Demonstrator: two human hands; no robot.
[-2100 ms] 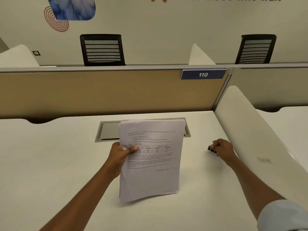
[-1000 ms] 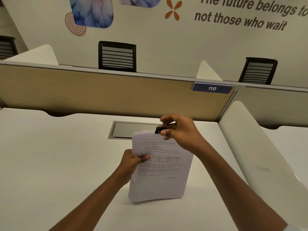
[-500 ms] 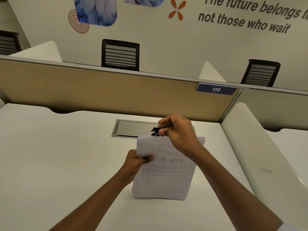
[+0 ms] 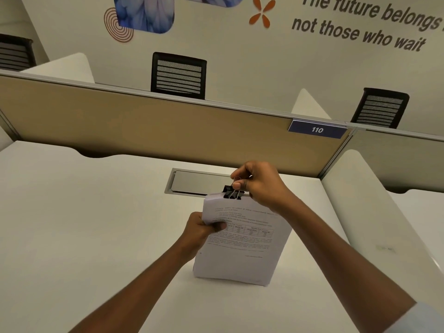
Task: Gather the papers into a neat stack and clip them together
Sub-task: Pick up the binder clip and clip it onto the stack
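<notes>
Papers [image 4: 242, 246] in thick stack, held upright, bottom edge resting on desk [image 4: 84, 224] toward its far edge, just in front of metal cable hatch [image 4: 194, 182]. Left hand [image 4: 200, 230] grips stack's left edge — grip closed, thumb across printed front sheet. Black binder clip [image 4: 232, 192] sits on stack's top edge. Right hand [image 4: 260, 182] above it — grip pinched shut on clip's wire handles. Beige partition [image 4: 156, 133] runs along desk's far edge.

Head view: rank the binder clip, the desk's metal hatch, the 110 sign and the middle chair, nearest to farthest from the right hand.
1. Binder clip, at the right hand's fingertips.
2. Metal hatch, just left.
3. 110 sign, up right on the partition.
4. Chair, behind the partition.
</notes>
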